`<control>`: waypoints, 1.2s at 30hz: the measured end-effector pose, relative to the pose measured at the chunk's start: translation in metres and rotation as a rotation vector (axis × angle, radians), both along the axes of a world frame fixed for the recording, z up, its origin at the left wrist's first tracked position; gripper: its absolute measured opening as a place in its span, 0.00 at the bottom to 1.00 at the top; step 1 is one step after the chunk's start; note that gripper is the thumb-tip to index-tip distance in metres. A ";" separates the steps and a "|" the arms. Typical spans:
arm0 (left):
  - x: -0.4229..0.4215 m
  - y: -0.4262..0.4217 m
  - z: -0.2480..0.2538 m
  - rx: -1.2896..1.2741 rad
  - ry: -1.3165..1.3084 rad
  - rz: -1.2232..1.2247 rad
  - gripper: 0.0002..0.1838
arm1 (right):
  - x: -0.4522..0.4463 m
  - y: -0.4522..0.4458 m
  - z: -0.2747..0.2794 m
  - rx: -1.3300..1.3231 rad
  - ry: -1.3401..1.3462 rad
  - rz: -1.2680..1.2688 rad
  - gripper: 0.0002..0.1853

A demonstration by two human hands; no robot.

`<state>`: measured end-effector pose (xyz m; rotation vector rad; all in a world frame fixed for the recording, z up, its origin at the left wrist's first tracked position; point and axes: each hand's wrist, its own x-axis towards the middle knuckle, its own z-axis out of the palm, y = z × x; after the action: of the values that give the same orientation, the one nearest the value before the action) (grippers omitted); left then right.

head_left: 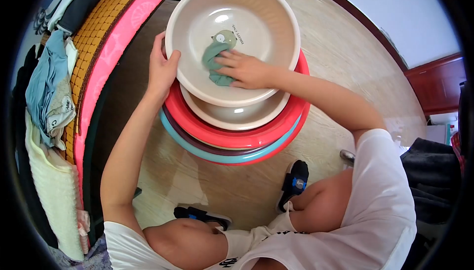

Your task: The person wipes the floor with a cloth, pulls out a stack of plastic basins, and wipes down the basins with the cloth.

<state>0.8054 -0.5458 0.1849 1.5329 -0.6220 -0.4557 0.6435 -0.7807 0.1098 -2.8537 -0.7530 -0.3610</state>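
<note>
A cream-coloured plastic basin (266, 13) with a printed cartoon picture inside is tilted on top of a stack of basins. My left hand (164, 67) grips its left rim, thumb on the near side and fingers mostly hidden behind the wall. Inside, a green cloth (216, 65) lies bunched against the basin's bottom. My right hand (244, 68) presses on that cloth, fingers over it and slightly smeared by motion. Directly beneath are another cream basin (237, 119) and a red basin (222, 138).
Lower in the stack, a light blue basin (212, 157) shows its rim. On the left runs a bed edge with a pink border (106, 55) and a woven mat (94, 38), with folded clothes (47, 87) on it. A dark cloth (427, 171) hangs at the right.
</note>
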 end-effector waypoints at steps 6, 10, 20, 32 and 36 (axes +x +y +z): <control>-0.006 0.004 -0.002 0.041 -0.060 0.010 0.27 | 0.058 0.025 -0.003 -0.176 -0.242 -0.030 0.25; -0.002 0.010 -0.027 0.033 -0.309 0.085 0.29 | 0.092 0.001 0.023 -0.125 -0.252 -0.151 0.24; -0.012 0.002 -0.006 0.013 -0.106 0.116 0.26 | -0.006 -0.014 0.033 -0.129 -0.034 -0.711 0.27; -0.023 0.017 -0.025 0.213 -0.335 0.204 0.17 | 0.040 0.101 0.026 1.429 0.504 -0.319 0.24; -0.018 0.015 -0.024 0.127 -0.395 0.283 0.17 | 0.041 0.084 0.040 1.458 0.558 -0.140 0.24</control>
<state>0.7874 -0.5310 0.1609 1.8186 -0.6735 0.0279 0.6848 -0.6964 0.1495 -1.4652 -0.0394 -0.0357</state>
